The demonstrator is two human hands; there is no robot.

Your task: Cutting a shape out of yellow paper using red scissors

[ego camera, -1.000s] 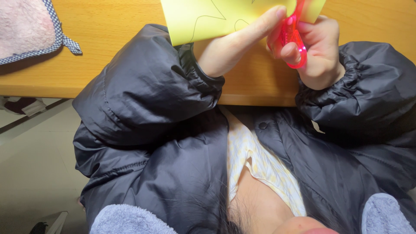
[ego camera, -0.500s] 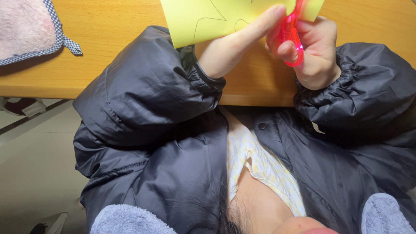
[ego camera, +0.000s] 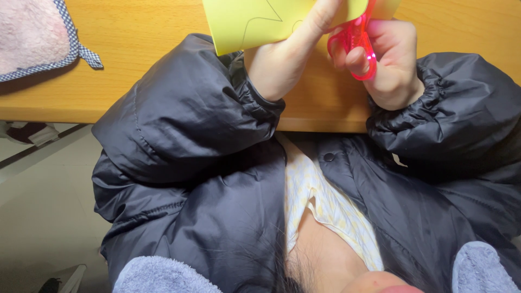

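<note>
yellow paper sheet (ego camera: 244, 19) is held up over the wooden desk (ego camera: 135, 59), at the top edge of the head view. a thin drawn outline, pointed like a star arm, is visible on it; most of the sheet is cut off by the frame. left hand (ego camera: 285, 54) is pinched on the sheet's lower edge, fingers (ego camera: 320, 13) pressed against the paper. right hand (ego camera: 388, 59) is clenched through the loops of pink translucent scissors (ego camera: 355, 46), which are set at the sheet's lower right part. blades are hidden behind the paper and fingers, so how wide they stand cannot be told. cutting is judged under way; the outline seen on the left part is untouched, so much of the shape seems left to cut, though the far portion is out of view. no loose offcuts are seen on the desk. a pink padded cloth with checked trim (ego camera: 32, 35) lies at the desk's far left, well apart. dark puffer sleeves (ego camera: 184, 103) are rested at the desk edge.
</note>
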